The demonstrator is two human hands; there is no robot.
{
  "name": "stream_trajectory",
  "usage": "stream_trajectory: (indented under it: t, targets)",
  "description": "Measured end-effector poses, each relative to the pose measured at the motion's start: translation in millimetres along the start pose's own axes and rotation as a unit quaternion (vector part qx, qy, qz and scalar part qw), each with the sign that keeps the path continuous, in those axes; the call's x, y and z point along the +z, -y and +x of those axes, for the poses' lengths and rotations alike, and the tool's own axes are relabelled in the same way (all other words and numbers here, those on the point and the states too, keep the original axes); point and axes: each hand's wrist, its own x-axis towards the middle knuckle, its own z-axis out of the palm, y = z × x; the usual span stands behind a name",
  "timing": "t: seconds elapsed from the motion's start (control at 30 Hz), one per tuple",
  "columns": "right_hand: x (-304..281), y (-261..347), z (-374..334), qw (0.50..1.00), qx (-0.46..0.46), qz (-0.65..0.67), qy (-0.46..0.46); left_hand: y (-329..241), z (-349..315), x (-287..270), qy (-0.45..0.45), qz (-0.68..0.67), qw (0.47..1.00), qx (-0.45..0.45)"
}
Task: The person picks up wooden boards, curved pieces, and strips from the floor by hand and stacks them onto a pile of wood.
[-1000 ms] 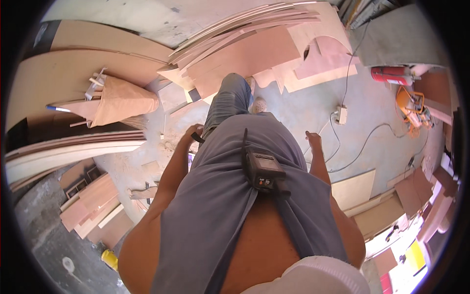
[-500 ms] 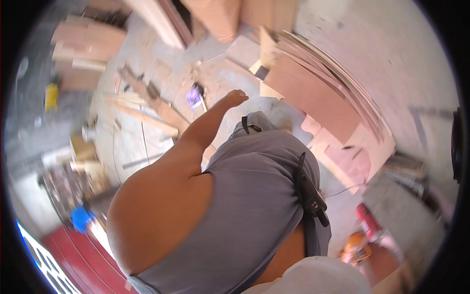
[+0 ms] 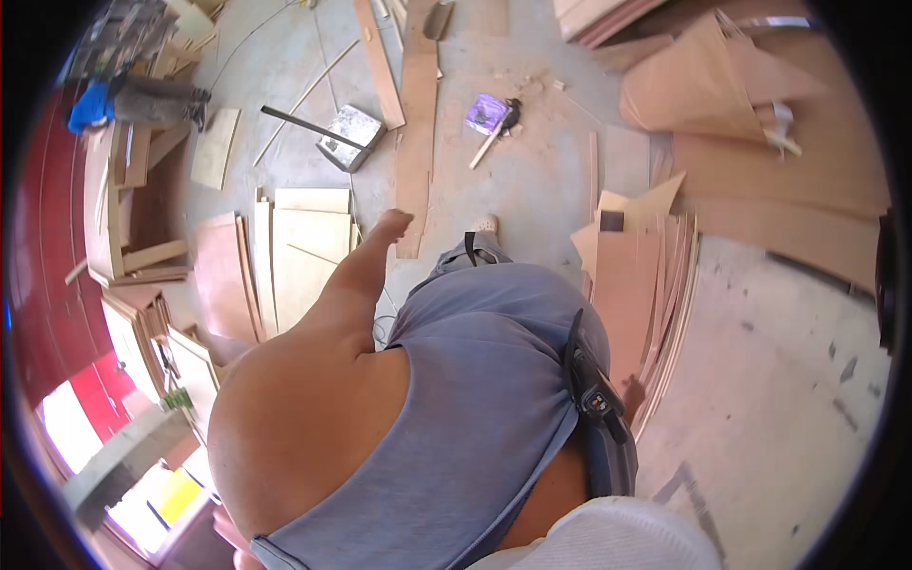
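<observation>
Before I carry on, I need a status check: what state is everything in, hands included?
Left hand: no object visible in it, fingers partly curled
Right hand: mostly hidden, grip unclear
Plywood sheets: stacked, overlapping
Brown bag: open, pale piece at its mouth
Purple packet: lying on the floor
Long-handled pan: resting on the floor
Black device: worn at the waist, power unclear

We look through the left head camera, a wide fisheye facing steeply down from above the grey-blue shirt (image 3: pixel 494 380). The shirt and, left of it, the bare shoulder (image 3: pixel 285 418) sit very near the lens; the left hand (image 3: pixel 391 226), ahead of the shirt, is farther off. Left of the shirt, red panelling (image 3: pixel 47 256) curves along our view's rim.
</observation>
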Motion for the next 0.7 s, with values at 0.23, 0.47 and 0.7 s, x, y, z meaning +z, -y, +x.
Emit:
stream_trajectory:
  t: [0.23,0.47,0.7]
  targets:
    - [40.4,282.9,101.6,0.989,-0.137,-0.007,0.058,-29.6,45.7,-41.7,0.015,-0.166,0.985,-0.043]
    - [134.0,293.3,169.3,0.769,-0.423,-0.410,0.248,-117.9,57.9,-37.6,0.017,-0.267,0.963,0.030]
    - [135.6,290.8,359.8,0.778,-0.250,-0.501,0.285,-148.1,73.8,-43.5,0.014,-0.246,0.961,-0.129]
